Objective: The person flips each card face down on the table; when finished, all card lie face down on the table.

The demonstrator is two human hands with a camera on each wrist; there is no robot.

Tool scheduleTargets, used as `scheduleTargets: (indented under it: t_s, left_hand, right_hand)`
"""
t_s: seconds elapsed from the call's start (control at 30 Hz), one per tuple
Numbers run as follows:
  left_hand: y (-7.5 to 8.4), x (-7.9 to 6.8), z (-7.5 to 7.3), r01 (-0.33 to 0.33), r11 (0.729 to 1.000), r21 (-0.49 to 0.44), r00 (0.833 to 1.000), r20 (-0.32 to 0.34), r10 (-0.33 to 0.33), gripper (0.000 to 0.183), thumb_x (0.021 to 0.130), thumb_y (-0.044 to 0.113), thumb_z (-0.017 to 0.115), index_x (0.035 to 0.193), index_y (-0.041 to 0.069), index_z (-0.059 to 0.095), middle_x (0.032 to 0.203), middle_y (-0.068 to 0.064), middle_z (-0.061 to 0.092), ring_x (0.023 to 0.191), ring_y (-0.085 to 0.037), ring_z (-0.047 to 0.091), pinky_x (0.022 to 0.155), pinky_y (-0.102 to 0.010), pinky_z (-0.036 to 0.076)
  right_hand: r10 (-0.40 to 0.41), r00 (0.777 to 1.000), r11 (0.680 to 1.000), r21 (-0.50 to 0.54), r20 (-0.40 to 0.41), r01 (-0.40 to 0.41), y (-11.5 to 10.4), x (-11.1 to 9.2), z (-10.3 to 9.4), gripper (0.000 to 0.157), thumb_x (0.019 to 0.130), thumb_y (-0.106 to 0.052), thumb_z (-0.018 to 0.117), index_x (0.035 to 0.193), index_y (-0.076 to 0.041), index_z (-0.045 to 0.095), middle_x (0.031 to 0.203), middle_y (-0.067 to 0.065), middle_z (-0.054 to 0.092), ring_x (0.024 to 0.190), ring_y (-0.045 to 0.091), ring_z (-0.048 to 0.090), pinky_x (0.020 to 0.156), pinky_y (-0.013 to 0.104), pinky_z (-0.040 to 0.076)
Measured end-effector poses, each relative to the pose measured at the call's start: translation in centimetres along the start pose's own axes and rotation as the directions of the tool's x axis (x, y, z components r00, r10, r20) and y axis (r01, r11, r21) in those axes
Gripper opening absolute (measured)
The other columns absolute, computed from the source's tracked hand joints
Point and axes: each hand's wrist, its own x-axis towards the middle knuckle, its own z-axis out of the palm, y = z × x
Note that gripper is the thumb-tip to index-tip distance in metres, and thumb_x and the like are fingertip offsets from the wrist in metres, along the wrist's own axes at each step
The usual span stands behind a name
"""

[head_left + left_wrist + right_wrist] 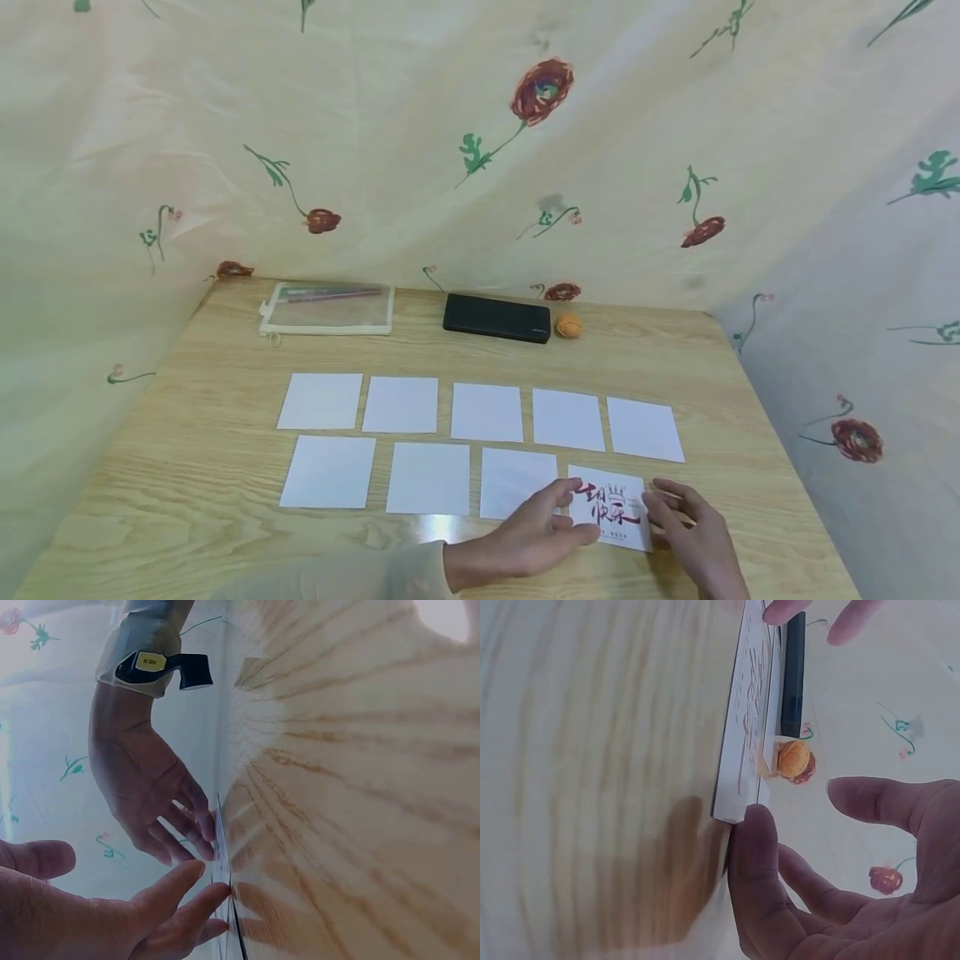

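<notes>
A white card (628, 540) printed with red brush lettering and a small line drawing lies at the right end of the front row. My left hand (525, 537) is at its left side, with fingertips at the edge. On the opposite side my right hand (699, 533) has its fingertips right at the card's right edge. In the right wrist view the thumb stands apart from the lettered card (739, 742), and the fingers are loosely bent. Relaxed, nearly straight fingers of the left hand (112, 919) show in the left wrist view.
Several plain white cards (401, 405) form two rows on the wooden table (180, 467). Toward the back are a clear zip pouch (330, 315) with pencil-like sticks, a black case (497, 317) and a small orange object (568, 326). Flowered cloth (390, 142) hangs behind.
</notes>
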Motion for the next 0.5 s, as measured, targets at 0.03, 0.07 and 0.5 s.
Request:
scheduleTargets:
  t_s: [0.03, 0.07, 0.5]
  left_hand:
    - [0.0, 0.0, 0.0, -0.001, 1.000, 0.003, 1.000, 0.000, 0.001, 0.065, 0.098, 0.036, 0.067, 0.157, 0.019, 0.044, 0.156, -0.014, 0.051, 0.129, -0.033, 0.063, 0.101, -0.046, 0.057]
    - [-0.1, 0.0, 0.0, -0.001, 1.000, 0.003, 1.000, 0.000, 0.001, 0.065, 0.098, 0.036, 0.067, 0.156, 0.020, 0.044, 0.156, -0.014, 0.051, 0.129, -0.033, 0.063, 0.102, -0.046, 0.057]
    - [-0.2, 0.1, 0.2, -0.014, 1.000, 0.001, 1.000, 0.025, 0.014, 0.063, 0.099, 0.035, 0.067, 0.157, 0.023, 0.043, 0.161, -0.015, 0.047, 0.133, -0.039, 0.061, 0.105, -0.055, 0.055]
  right_hand:
    - [0.000, 1.000, 1.000, 0.003, -0.002, 0.000, 0.0, 0.0, 0.0, 0.064, 0.106, -0.038, 0.060, 0.154, 0.001, 0.042, 0.147, 0.035, 0.051, 0.105, 0.026, 0.073, 0.082, 0.032, 0.064]
    - [-0.001, 1.000, 1.000, 0.007, -0.003, 0.001, 0.0, 0.1, 0.0, 0.063, 0.107, -0.037, 0.059, 0.154, 0.001, 0.042, 0.147, 0.035, 0.051, 0.104, 0.025, 0.073, 0.081, 0.032, 0.064]
    - [-0.042, 0.999, 0.986, 0.161, 0.027, 0.037, -0.5, -0.7, -1.9, 0.057, 0.109, -0.033, 0.054, 0.155, 0.000, 0.043, 0.120, 0.000, 0.073, 0.089, -0.004, 0.068, 0.081, 0.019, 0.060]
